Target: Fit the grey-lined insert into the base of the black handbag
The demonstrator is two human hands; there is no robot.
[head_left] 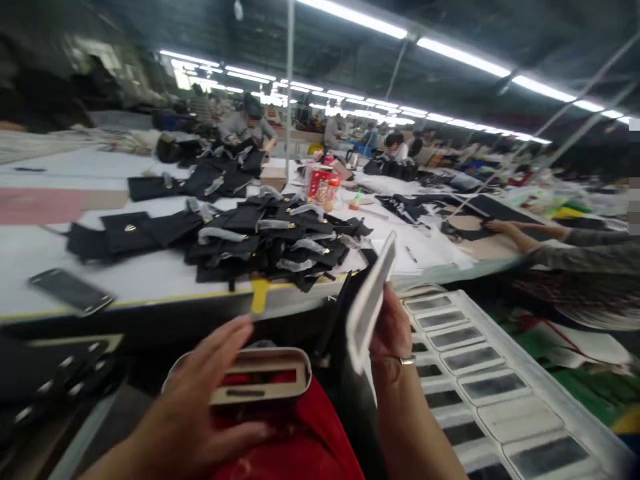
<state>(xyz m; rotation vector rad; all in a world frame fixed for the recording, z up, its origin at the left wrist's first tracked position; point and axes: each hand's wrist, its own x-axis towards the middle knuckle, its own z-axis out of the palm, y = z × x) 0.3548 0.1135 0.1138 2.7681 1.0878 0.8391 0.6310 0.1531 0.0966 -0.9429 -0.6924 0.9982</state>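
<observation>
My left hand [200, 400] is at lower left, fingers stretched out and thumb apart. Just behind its fingers, above the red cloth [320, 440] on my lap, is a cream-rimmed flat piece [295, 383] with a rectangular opening; whether the fingers touch it I cannot tell. My right hand [393, 330] grips a cream-edged panel [373, 297] with a dark grey rectangular middle, held upright and tilted. Dark material hangs close to that panel's left side, partly blurred. Right of my wrist, a pale sheet [495, 373] bears rows of similar dark-centred panels.
Across the white table [150, 290] lie heaped black pieces [280, 233] with metal fittings, a phone [73, 291], and a red container [320, 183]. A yellow tab [259, 295] hangs at its edge. At right a co-worker's arm [575, 247] reaches in; other people sit farther back.
</observation>
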